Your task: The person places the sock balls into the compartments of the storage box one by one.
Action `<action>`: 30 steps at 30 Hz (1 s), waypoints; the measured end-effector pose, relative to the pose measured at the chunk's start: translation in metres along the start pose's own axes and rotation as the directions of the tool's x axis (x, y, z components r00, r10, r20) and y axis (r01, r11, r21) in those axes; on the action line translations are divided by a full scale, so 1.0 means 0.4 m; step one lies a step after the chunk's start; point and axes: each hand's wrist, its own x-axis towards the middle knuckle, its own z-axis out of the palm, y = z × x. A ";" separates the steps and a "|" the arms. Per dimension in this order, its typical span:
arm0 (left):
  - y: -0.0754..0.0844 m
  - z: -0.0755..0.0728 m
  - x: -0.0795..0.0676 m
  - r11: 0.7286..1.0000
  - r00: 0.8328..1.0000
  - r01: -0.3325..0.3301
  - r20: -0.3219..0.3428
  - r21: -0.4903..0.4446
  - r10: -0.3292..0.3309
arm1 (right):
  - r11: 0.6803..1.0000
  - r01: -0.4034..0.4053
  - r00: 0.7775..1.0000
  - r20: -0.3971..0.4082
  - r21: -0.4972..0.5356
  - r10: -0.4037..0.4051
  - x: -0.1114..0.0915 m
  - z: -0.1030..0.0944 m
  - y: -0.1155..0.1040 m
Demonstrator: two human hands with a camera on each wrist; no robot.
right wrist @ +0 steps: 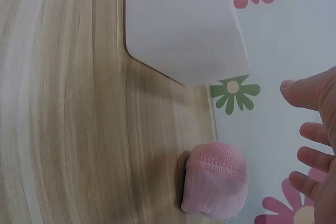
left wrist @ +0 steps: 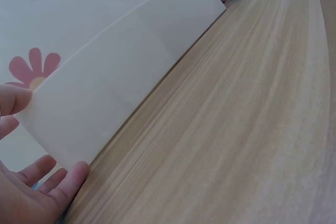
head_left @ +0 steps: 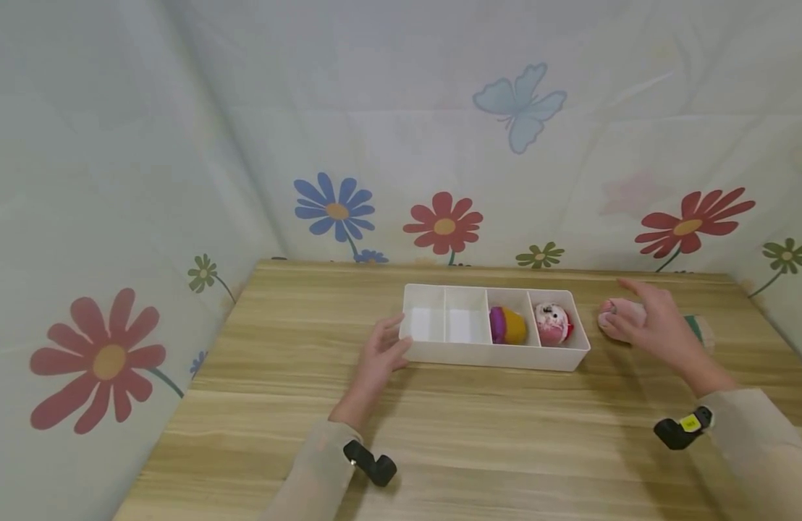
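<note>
My left hand [head_left: 377,352] touches the left end of a white divided box [head_left: 499,356]; its fingers are fairly straight, and in the left wrist view fingertips [left wrist: 77,174] rest at the box's lower corner. A purple-and-yellow bundle [head_left: 507,325] and a white, pink and red bundle [head_left: 554,323] with dark spots sit in the two right compartments. My right hand [head_left: 658,322] hovers over a pink rolled-up sock bundle [right wrist: 215,179] right of the box. The right wrist view shows its fingers spread, apart from the bundle and holding nothing.
A green and beige bundle [head_left: 701,331] lies beyond my right hand, partly hidden by it. The wooden table [head_left: 479,441] ends at a flower-printed cloth [head_left: 388,130] behind and on the left. Dark wrist cameras sit on both sleeves.
</note>
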 end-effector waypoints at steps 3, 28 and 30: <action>0.005 -0.002 0.000 1.000 1.000 -0.011 -0.002 0.010 0.011 | 1.000 -0.004 1.000 0.008 -0.003 0.004 0.006 0.000 0.006; -0.085 -0.013 0.031 0.999 0.999 -0.043 -0.006 0.020 0.043 | 0.996 -0.084 0.989 0.118 -0.040 0.088 -0.002 0.029 0.094; -0.059 -0.010 0.022 0.999 0.999 -0.044 -0.007 0.013 0.044 | 0.997 -0.076 0.990 0.115 -0.035 0.079 0.002 0.034 0.098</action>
